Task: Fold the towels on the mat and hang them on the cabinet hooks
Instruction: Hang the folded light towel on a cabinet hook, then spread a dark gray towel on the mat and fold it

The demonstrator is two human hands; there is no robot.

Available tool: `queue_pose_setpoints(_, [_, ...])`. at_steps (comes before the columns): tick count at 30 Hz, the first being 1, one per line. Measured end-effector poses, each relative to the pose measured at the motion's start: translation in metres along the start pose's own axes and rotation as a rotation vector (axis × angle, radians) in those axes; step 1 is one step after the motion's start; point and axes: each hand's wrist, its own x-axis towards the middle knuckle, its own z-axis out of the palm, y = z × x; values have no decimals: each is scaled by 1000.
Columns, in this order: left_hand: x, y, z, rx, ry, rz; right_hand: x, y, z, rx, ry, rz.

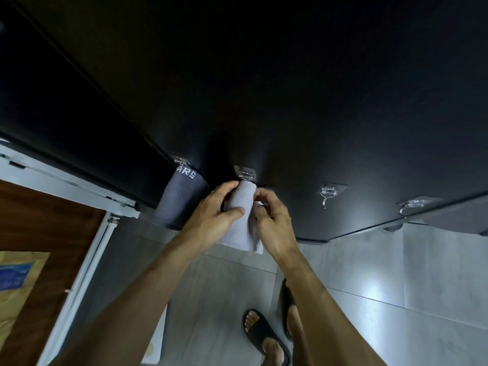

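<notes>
Grey glossy floor tiles (396, 273) fill the lower view, with two feet in black open-toed sandals (260, 332) standing on them. Bare forearms rise to the cabinet face. Left hand (215, 210) grips a pale grey folded towel (241, 223) of soft terry texture, thumb curled across its front. Right hand (272, 217) pinches the same towel at its right edge, fingers bent. Towel's narrow top meets a clear adhesive hook (245, 175); whether it is caught on the hook cannot be told. Just left, a darker grey towel (182, 199) with white lettering hangs from another hook (181, 160). Two bare hooks (327, 195) sit further right on the matt black cabinet (264, 88).
</notes>
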Motion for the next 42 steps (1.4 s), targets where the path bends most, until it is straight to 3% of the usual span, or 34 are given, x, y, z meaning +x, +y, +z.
queue_pose_setpoints(4, [-8,7,-7,96,92,40,-6,-10,-13,-187,-38,-16])
queue_pose_setpoints(10, [-62,21,-26,325,229,113,-28,-49,-25,-555,-24,-269])
queue_pose_setpoints(20, [-161,49,-3,533,410,-91,-44,-128,-23,-941,-469,-699])
queue_pose_setpoints(26, [-198,70,50,479,545,-384,-46,-128,-25,-1027,-781,-917])
queue_pose_setpoints(32, [-237,101,127,373,703,-598,-72,-118,-52,-938,-1072,-1079])
queue_pose_setpoints(42, [-310,165,285,253,1001,-815,-155,-69,-134,-1101,-1381,-1342])
